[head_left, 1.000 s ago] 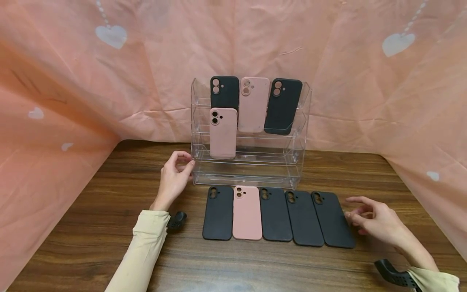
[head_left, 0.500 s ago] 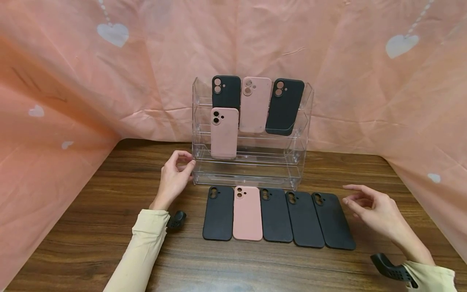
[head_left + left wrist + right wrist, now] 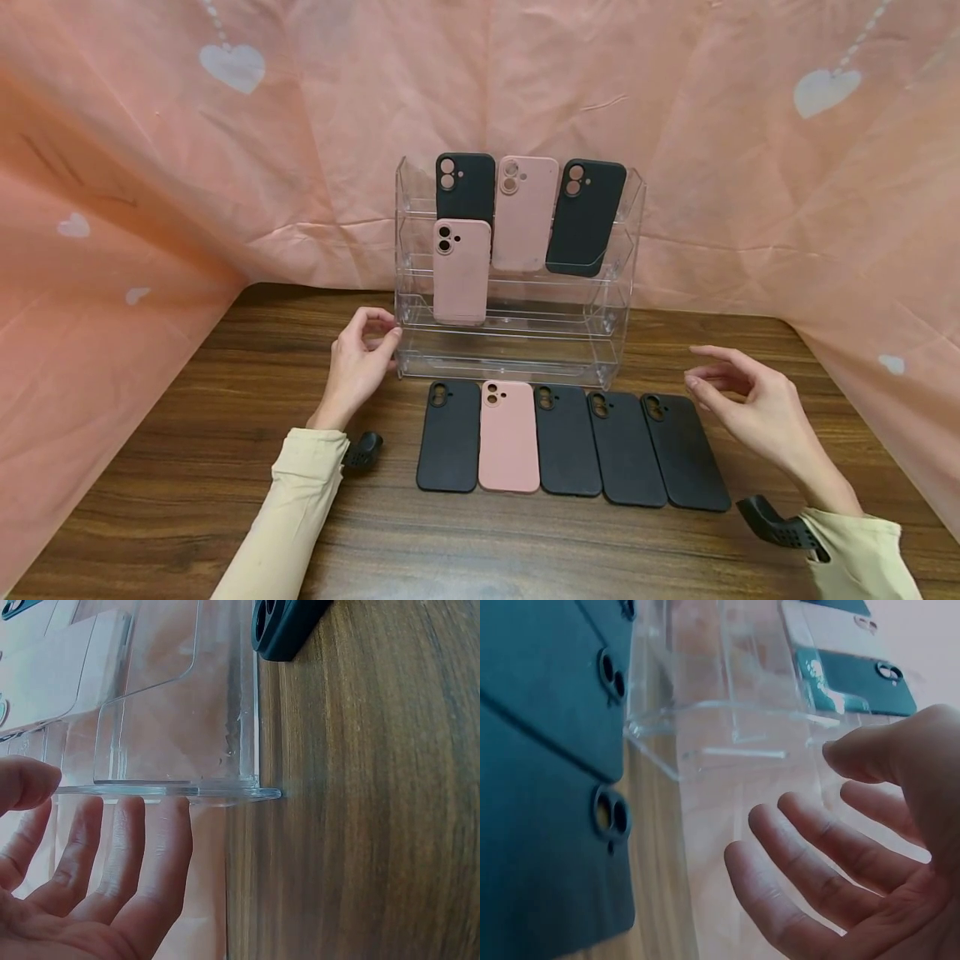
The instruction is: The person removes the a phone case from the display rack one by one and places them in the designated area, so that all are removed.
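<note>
A clear acrylic display rack (image 3: 540,345) with stepped tiers stands at the back of the table. My left hand (image 3: 356,360) holds its left side panel near the front; in the left wrist view the fingertips (image 3: 174,814) lie against the panel's outer face, the thumb at its edge. The top tier carries a black phone case (image 3: 465,187), a pink phone case (image 3: 524,217) and a tilted black phone case (image 3: 585,218). Another pink case (image 3: 461,275) stands one tier lower. My right hand (image 3: 757,408), fingers loosely bent and holding nothing, hovers beside the rightmost black case (image 3: 686,454).
In front of the rack lies a row of phone cases: a black case (image 3: 448,437) at the left end, a pink case (image 3: 508,437), then several black ones. Pink cloth (image 3: 315,125) with white hearts walls in the wooden table (image 3: 480,550) at the back and sides.
My right hand has risen and moved forward and left, away from the right side of the rightmost black case. The left hand and the cases have stayed put.
</note>
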Motion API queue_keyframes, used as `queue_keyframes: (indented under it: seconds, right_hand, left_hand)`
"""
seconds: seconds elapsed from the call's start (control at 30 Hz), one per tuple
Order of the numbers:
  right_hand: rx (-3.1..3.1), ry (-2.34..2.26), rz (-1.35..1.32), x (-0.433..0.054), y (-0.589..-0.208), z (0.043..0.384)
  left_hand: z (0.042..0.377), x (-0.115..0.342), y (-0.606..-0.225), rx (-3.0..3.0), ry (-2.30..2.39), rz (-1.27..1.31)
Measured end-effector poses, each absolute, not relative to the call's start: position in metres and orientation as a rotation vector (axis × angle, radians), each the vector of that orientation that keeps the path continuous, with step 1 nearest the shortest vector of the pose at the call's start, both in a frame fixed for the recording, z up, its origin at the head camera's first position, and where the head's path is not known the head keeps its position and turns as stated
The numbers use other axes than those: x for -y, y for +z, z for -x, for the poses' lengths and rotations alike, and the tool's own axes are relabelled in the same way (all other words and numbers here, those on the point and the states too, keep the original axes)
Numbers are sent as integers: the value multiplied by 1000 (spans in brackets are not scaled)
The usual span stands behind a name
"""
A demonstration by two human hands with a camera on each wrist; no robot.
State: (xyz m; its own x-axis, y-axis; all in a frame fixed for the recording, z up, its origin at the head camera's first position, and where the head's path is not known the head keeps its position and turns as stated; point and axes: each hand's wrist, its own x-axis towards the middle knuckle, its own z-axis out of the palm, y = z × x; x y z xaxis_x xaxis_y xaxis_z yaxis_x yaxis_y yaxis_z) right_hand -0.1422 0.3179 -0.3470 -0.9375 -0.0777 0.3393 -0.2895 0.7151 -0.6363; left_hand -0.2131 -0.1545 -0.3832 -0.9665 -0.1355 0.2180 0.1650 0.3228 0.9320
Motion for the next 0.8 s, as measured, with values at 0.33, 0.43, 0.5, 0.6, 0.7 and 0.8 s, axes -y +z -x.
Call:
queue_keyframes:
  seconds: [0.33,0.43,0.5,0.6,0.7,0.8]
  right_hand:
    - [2517,1208,-289,-288,-335,155]
    - [2489,1254,-311,-282,-332,159]
    - [2467,1283,-333,-277,-331,161]
    - [2434,1344,-356,-271,-329,165]
    - [2410,1382,-373,-265,-328,169]
    - [2389,1418,-381,-260,-327,171]
  left_hand:
    - [214,154,-384,2331,-1687,24]
    - [215,154,-384,2335,-1680,19]
    - [215,154,-384,2339,-1674,15]
    - [215,154,-384,2345,-1670,13]
    - [215,154,-384,2346,-1670,14]
    - [215,154,-384,2349,-1667,17]
